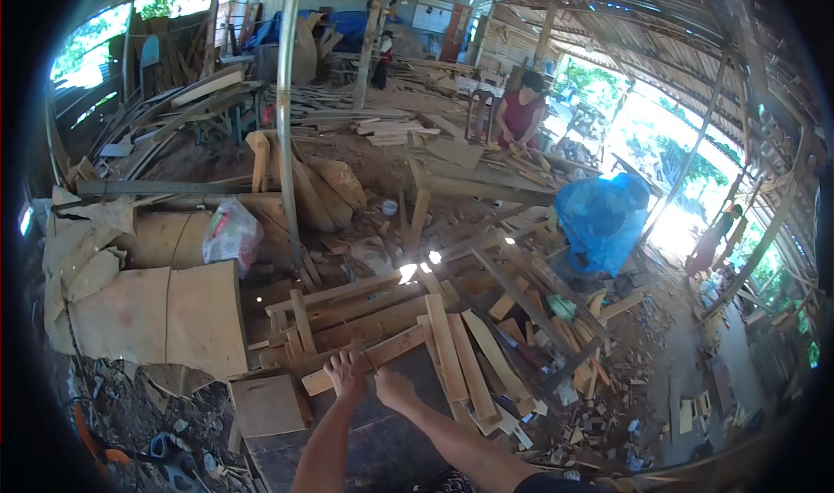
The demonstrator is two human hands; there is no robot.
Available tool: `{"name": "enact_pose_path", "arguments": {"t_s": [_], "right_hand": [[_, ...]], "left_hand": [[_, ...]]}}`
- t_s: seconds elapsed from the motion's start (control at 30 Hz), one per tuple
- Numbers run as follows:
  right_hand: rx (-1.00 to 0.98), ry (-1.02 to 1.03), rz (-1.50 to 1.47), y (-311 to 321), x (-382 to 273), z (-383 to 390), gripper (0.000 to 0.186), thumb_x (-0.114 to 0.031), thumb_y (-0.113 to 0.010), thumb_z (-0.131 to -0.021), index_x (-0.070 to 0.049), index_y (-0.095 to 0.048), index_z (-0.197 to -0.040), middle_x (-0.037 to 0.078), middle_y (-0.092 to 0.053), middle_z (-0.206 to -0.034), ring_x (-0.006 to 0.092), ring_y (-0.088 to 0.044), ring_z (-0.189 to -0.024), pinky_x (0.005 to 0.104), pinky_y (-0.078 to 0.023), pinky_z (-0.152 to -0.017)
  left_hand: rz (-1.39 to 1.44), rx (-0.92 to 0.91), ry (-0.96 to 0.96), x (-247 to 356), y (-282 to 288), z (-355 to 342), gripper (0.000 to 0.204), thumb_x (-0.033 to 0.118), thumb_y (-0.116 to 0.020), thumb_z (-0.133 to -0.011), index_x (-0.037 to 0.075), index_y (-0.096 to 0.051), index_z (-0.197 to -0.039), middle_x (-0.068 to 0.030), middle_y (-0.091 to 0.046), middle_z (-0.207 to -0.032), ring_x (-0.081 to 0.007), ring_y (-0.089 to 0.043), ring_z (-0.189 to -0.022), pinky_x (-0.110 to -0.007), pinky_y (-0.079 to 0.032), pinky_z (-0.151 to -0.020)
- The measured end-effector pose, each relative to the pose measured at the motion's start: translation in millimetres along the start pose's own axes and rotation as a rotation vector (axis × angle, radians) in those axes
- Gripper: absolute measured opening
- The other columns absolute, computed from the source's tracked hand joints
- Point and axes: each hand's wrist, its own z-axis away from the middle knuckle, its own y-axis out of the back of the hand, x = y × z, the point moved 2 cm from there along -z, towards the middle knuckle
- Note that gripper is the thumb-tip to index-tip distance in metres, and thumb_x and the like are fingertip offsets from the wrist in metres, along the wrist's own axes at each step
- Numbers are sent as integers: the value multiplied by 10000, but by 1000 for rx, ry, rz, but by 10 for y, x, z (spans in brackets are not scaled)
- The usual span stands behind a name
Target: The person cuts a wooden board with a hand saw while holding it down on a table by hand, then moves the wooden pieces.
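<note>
L hand [347, 377] part-open, fingers over pale board [395, 347] at dark bench [382, 445]'s far edge; R hand [396, 390] curled beside it (hold hidden, can't tell). Prob. mid-step: board under hand, loose strips [446, 354] nearby; amt. done vs. left unclear.

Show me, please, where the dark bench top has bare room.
Bare bench top lies between the left forearm and right forearm; a smaller patch separates the right forearm from the long planks. Crowded: lumber beyond the left hand.
</note>
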Motion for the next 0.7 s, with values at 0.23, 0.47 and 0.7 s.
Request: {"name": "enact_pose_path", "arguments": {"t_s": [0.23,0.47,0.7], "right_hand": [[99,-52,-28,-194,178,192,256,-256,-434,-994,-20,-532,-1007,247,-663,-907,442,-640,-892,534,-496,-768],[130,-71,-9,-243,111,431,255,-262,-445,-994,-21,-529,-1008,243,-659,-889,448,-637,-870,546,-488,-749],[-16,-93,25,-490,294,629,288,-232,-430,-971,-18,-566,-1109,254,-643,-1049,433,-621,-1006,535,-491,-843]], "left_hand": [[64,-77,-33,98,85,184,559,176,-695,-758,18,-480,-1250,-148,-483,-1225,-347,-426,-1168,-485,-300,-980],[93,-100,-89,-87,66,340,602,153,-753,-716,34,-485,-1243,-170,-460,-1252,-381,-400,-1192,-506,-297,-982],[-68,-333,29,-198,-238,301,483,295,-672,-841,57,-535,-1239,-189,-477,-1275,-386,-411,-1200,-573,-315,-972]]}}
